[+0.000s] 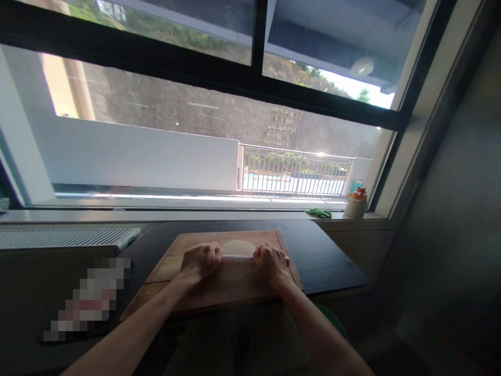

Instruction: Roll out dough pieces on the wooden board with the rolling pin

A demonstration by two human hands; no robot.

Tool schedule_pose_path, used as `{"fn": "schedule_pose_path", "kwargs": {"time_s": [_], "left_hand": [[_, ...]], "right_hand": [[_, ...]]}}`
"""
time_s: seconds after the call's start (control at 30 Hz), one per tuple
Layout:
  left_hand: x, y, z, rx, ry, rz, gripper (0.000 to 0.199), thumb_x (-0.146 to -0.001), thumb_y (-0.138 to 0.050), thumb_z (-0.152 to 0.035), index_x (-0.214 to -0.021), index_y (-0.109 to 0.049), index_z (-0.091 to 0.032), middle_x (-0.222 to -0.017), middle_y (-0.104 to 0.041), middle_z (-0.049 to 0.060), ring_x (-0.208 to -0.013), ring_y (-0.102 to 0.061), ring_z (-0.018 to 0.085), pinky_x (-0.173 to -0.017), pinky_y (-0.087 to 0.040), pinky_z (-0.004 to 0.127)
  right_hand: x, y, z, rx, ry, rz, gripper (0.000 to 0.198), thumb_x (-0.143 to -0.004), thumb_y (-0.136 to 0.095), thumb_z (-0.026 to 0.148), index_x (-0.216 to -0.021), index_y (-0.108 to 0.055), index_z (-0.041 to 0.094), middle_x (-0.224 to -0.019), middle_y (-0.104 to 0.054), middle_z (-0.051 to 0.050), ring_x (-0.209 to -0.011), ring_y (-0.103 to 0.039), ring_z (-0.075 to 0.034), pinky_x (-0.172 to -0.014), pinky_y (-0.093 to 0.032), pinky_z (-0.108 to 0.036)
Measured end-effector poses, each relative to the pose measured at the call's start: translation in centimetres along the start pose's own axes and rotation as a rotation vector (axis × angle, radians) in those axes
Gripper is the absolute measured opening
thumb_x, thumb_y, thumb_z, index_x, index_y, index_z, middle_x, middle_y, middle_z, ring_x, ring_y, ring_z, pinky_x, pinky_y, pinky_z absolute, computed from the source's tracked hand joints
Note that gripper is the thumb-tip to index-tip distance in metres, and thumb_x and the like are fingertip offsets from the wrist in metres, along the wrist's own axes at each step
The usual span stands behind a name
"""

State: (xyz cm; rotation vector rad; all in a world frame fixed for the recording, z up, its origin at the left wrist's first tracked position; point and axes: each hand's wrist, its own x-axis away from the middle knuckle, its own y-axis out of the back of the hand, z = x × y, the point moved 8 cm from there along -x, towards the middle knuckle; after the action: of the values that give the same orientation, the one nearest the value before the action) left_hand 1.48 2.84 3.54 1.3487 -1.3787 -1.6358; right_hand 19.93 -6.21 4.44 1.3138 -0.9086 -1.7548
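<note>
Both fists are closed around a rolling pin [238, 258], which lies crosswise over a thin, pale round of dough [239, 247]. My left hand [201, 259] wraps the pin's left end, and my right hand [271, 259] wraps the right end, where a bit of handle pokes out past the fingers. Dough shows both beyond the pin and, more dimly, on the near side of it. Under everything is a wooden board [168, 279] with a seam on its left part. The fingers' undersides are hidden from view.
The board rests on a dark table [324, 261] against a window sill [250, 215]. On the sill are a green cloth [319, 212] and a pale container with an orange top [355, 203]. A white radiator [70, 238] stands at left, near a blurred-out patch. Something green [331, 318] shows below the table.
</note>
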Motion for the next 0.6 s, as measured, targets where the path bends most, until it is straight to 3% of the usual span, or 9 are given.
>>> {"fn": "schedule_pose_path", "kwargs": {"time_s": [0.1,0.17,0.3,0.37,0.47,0.6], "left_hand": [[-0.6,-0.9,0.4,0.04,0.031,0.107,0.04,-0.085,-0.031,-0.033,-0.081,-0.069,-0.022,-0.085,-0.071,0.01,-0.082,-0.064,0.025,-0.069,-0.042,0.034],[-0.4,-1.0,0.4,0.053,0.039,0.099,0.04,-0.086,-0.031,-0.034,-0.082,-0.069,-0.023,-0.086,-0.071,0.01,-0.082,-0.064,0.025,-0.07,-0.042,0.035],[1.2,0.8,-0.3,-0.002,-0.032,-0.187,0.044,-0.089,-0.026,-0.036,-0.078,-0.066,-0.02,-0.086,-0.069,0.009,-0.089,-0.06,0.024,-0.081,-0.041,0.036],[1.9,1.2,-0.7,-0.026,-0.066,-0.255,0.046,-0.091,-0.025,-0.037,-0.077,-0.065,-0.019,-0.087,-0.068,0.009,-0.091,-0.059,0.024,-0.085,-0.04,0.036],[1.6,0.8,-0.7,-0.041,-0.05,-0.179,0.049,-0.091,-0.024,-0.036,-0.075,-0.067,-0.019,-0.085,-0.07,0.01,-0.086,-0.061,0.024,-0.079,-0.042,0.037],[0.3,0.4,-0.5,-0.022,-0.039,-0.033,0.049,-0.089,-0.025,-0.031,-0.077,-0.071,-0.019,-0.089,-0.072,0.012,-0.088,-0.064,0.027,-0.079,-0.043,0.04]], "right_hand": [[-0.4,-0.7,-0.1,0.02,-0.039,0.093,0.04,-0.093,-0.031,0.031,-0.088,-0.069,0.02,-0.09,-0.07,-0.01,-0.082,-0.065,-0.02,-0.073,-0.043,-0.029],[-0.8,-1.4,-0.2,0.029,-0.055,0.14,0.044,-0.093,-0.028,0.033,-0.088,-0.07,0.019,-0.089,-0.07,-0.011,-0.083,-0.066,-0.023,-0.073,-0.044,-0.031],[-1.4,-2.4,-0.6,0.026,-0.075,0.192,0.045,-0.092,-0.03,0.034,-0.084,-0.071,0.017,-0.082,-0.071,-0.013,-0.08,-0.067,-0.025,-0.07,-0.045,-0.032],[-1.5,-2.6,-0.7,0.027,-0.085,0.203,0.045,-0.092,-0.031,0.034,-0.082,-0.071,0.016,-0.08,-0.07,-0.014,-0.079,-0.067,-0.025,-0.069,-0.044,-0.032],[-0.9,-2.1,-0.6,0.025,-0.065,0.157,0.046,-0.094,-0.028,0.032,-0.085,-0.07,0.017,-0.087,-0.07,-0.013,-0.084,-0.065,-0.023,-0.074,-0.043,-0.031],[0.7,-0.2,0.1,-0.007,0.04,-0.048,0.038,-0.096,-0.028,0.03,-0.091,-0.065,0.02,-0.095,-0.067,-0.008,-0.093,-0.061,-0.018,-0.079,-0.041,-0.026]]}}
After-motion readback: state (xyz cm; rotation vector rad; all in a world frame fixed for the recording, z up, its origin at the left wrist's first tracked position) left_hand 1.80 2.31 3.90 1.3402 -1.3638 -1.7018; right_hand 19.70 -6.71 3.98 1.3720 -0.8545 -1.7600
